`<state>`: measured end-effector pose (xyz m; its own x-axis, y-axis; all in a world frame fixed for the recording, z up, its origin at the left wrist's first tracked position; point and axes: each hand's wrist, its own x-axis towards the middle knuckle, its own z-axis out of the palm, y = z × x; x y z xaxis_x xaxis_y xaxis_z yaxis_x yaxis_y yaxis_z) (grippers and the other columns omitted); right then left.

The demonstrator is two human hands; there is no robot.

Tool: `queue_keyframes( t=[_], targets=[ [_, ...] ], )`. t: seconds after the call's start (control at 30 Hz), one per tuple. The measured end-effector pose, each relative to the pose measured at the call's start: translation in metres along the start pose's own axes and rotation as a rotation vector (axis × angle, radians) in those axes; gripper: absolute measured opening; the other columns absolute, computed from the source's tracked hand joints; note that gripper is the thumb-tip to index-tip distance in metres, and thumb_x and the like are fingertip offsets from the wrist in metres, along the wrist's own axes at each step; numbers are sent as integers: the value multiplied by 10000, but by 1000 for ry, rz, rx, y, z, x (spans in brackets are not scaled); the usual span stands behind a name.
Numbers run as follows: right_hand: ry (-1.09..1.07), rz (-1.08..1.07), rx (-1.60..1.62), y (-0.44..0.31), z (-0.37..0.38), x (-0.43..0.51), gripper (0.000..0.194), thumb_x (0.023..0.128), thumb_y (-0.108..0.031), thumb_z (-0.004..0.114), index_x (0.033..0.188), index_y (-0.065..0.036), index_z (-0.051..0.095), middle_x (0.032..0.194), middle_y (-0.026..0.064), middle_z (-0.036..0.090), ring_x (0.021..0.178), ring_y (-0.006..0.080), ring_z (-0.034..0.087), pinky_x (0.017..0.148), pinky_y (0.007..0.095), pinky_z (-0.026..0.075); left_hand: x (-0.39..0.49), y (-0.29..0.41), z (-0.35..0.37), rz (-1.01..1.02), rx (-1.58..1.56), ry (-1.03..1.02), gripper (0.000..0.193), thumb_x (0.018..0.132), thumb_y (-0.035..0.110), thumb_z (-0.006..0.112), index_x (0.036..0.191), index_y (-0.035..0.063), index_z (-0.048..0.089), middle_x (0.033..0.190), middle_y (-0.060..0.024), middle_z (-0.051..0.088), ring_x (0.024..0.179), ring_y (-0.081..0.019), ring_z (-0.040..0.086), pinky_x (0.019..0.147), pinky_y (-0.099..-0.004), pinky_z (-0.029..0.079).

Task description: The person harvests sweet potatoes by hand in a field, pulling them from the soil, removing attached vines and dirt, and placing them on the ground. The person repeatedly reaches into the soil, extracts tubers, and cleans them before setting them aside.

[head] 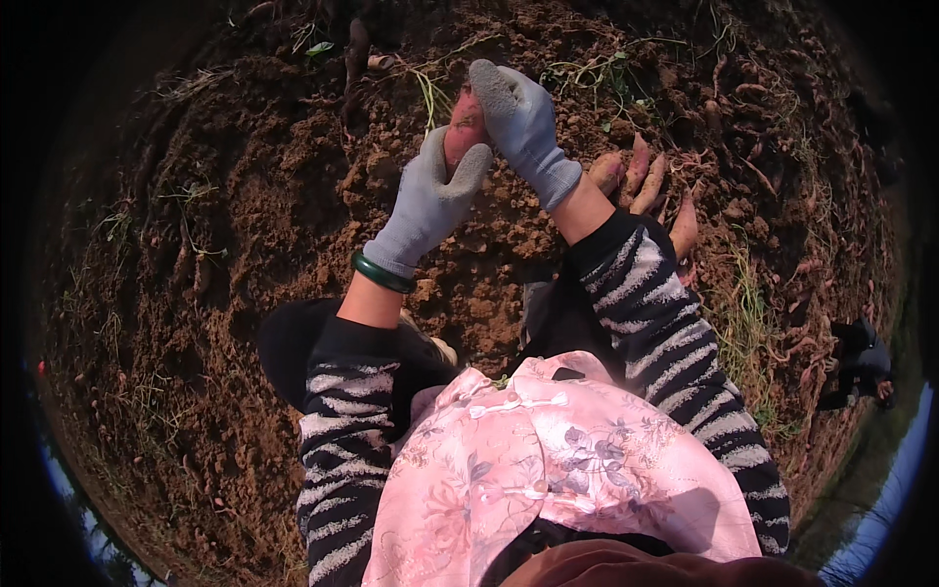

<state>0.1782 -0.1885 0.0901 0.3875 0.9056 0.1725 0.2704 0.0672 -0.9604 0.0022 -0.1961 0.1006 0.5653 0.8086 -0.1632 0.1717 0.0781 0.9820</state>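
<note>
A reddish sweet potato (466, 126) with soil on its skin is held between my two hands, above the dug soil. My left hand (439, 192), in a grey-blue work glove with a green bangle at the wrist, grips its lower end between thumb and fingers. Gloved the same way, my right hand (522, 121) closes on the upper end; its fingertips are partly hidden. Beside my right wrist, several sweet potatoes (647, 180) lie together on the soil, and a larger one (684, 227) lies near my right sleeve.
Loose brown soil (279, 183) with clods surrounds me. Green vines (605, 77) lie beyond my hands, more (744, 315) to the right. A dark elongated root (356, 51) lies at upper left. Rows of sweet potatoes (803, 345) stretch along the right, where another person (866, 363) is at the far edge.
</note>
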Motion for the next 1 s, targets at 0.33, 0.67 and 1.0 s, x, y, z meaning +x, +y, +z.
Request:
queue_keyframes(
  t=[0.33, 0.67, 1.0],
  targets=[
    [-111, 373, 683, -7, -10, 11, 400, 1049, -388, 564, 1229, -52, 686, 1067, 33, 705, 959, 146, 678, 893, 307, 557, 3, -5, -8, 230, 335, 159, 458, 992, 333, 687, 1325, 42, 570, 999, -112, 713, 839, -202, 685, 750, -366, 549],
    [90, 120, 178, -4, 1, 12, 164, 1028, -184, 634, 973, -32, 665, 812, 0, 655, 750, 96, 568, 698, 300, 503, 6, -3, -1, 213, 333, 101, 423, 963, 348, 726, 1246, 60, 600, 973, -144, 705, 835, -281, 692, 759, -392, 537],
    [-82, 232, 71, -16, -11, 19, 192, 932, -177, 770, 1060, -46, 717, 1000, 38, 722, 916, 147, 669, 837, 342, 552, 3, 7, -1, 252, 692, 113, 472, 934, 343, 737, 1301, 73, 613, 1072, -159, 720, 941, -344, 706, 803, -426, 545]
  ],
)
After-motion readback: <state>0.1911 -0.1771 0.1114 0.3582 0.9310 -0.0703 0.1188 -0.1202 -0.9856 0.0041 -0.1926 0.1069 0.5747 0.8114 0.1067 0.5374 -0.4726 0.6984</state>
